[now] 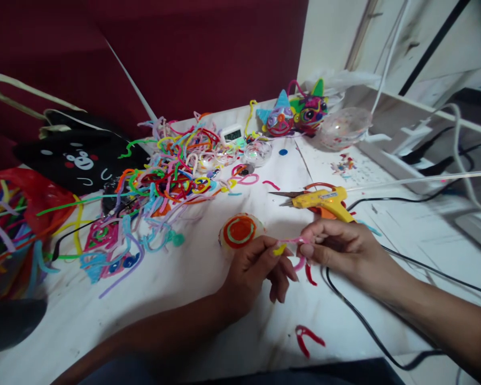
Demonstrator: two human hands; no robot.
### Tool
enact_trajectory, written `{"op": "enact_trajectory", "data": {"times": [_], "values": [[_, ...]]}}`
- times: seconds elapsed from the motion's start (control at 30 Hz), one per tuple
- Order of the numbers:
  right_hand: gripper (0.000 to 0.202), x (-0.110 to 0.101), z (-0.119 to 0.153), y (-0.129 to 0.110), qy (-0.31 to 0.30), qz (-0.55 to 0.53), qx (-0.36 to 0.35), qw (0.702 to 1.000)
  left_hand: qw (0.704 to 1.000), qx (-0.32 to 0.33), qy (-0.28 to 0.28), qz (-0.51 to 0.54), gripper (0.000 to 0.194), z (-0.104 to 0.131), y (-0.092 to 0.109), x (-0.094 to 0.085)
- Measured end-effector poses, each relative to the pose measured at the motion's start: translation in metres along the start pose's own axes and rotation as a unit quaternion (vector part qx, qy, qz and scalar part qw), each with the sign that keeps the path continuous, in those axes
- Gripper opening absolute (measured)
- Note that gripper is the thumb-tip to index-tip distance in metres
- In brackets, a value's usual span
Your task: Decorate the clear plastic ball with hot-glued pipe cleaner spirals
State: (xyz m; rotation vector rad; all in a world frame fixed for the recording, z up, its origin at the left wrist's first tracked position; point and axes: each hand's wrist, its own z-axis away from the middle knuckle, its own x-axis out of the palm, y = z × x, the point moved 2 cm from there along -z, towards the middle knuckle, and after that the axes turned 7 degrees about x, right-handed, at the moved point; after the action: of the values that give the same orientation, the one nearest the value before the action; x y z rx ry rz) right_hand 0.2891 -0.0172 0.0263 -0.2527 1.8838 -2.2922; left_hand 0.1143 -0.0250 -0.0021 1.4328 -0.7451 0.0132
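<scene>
My left hand (253, 270) is closed in a pinch on one end of a thin pink pipe cleaner (291, 241). A short yellow pipe cleaner piece (279, 249) shows at those same fingertips. The other end of the pink strand is pinched by my right hand (342, 247), and a pink curl hangs below it. Just behind my left hand lies a round piece (240, 231) with orange and pale green coils. Beyond my right hand rest a yellow glue gun (320, 200) and scissors (286, 193). Bent red pipe cleaner pieces (310, 337) lie nearer me.
A tangled heap of pipe cleaners (172, 171) spreads across the table's back left. A red bag (50, 195) of more strands stands far left. Decorated balls (278, 120), a clear plastic shell (347, 127) and a small digital clock (231, 133) sit behind. Black cable (356, 315) loops at right.
</scene>
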Motion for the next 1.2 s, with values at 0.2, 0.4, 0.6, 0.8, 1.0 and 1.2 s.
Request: {"op": "enact_trajectory", "data": {"times": [0.2,0.4,0.6,0.8,1.0,1.2], "values": [[0.015,0.001,0.003,0.0,-0.018,-0.022,0.005,1.0,1.0,-0.009,-0.015,-0.005,0.026,0.007,0.0,0.006],[0.022,0.003,0.0,0.003,-0.044,-0.037,0.015,0.998,0.999,-0.009,-0.048,0.024,0.022,0.008,0.001,0.009],[0.009,-0.001,0.006,0.005,0.013,0.081,-0.128,0.988,0.998,-0.008,-0.048,0.045,0.02,0.006,-0.003,0.008],[0.024,0.005,0.019,-0.003,0.033,0.311,-0.393,0.865,0.999,-0.014,-0.032,0.0,0.025,0.007,-0.003,0.011],[0.009,0.007,0.015,-0.003,-0.011,0.233,-0.291,0.928,0.998,-0.035,-0.036,-0.038,0.026,0.008,0.004,0.015],[0.004,-0.017,0.003,0.001,0.061,-0.021,-0.143,0.988,0.997,-0.054,-0.053,-0.001,0.024,0.008,-0.002,0.012]]}}
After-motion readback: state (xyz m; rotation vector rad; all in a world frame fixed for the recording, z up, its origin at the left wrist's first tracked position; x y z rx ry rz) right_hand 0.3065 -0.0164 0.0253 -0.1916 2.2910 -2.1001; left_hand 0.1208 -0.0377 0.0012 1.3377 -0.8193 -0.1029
